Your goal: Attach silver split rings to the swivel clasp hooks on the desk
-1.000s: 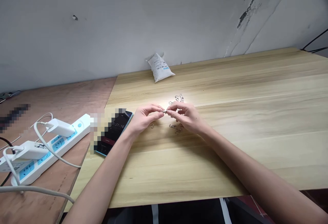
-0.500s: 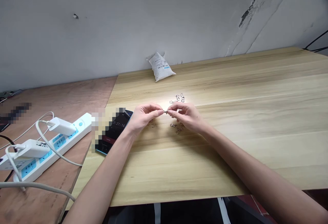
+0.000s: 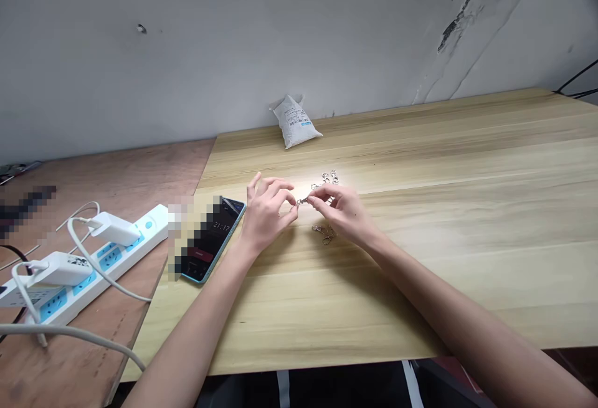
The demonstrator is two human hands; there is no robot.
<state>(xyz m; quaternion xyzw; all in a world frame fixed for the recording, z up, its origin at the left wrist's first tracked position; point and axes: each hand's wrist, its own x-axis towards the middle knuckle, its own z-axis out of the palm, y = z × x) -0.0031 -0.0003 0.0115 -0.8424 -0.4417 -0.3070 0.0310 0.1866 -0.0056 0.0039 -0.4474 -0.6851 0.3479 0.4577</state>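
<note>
Wood-grained tabletop [image 3: 443, 221], right hand [image 3: 340, 210] pinching shiny metal clasp [image 3: 303, 200], crinkled packet [image 3: 295, 124]

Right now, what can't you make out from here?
Head view: the held metal piece, too small for detail, partly under the fingers of the right hand.
Head view: whether the left hand touches it, too small to tell.
Head view: some loose clasps, partly behind the right hand.
Head view: the phone, its left side hidden by pixel blocks.
Head view: print on the packet, too small to read.

Left grip [image 3: 263, 216]; fingers [image 3: 253, 187] now splayed
</note>
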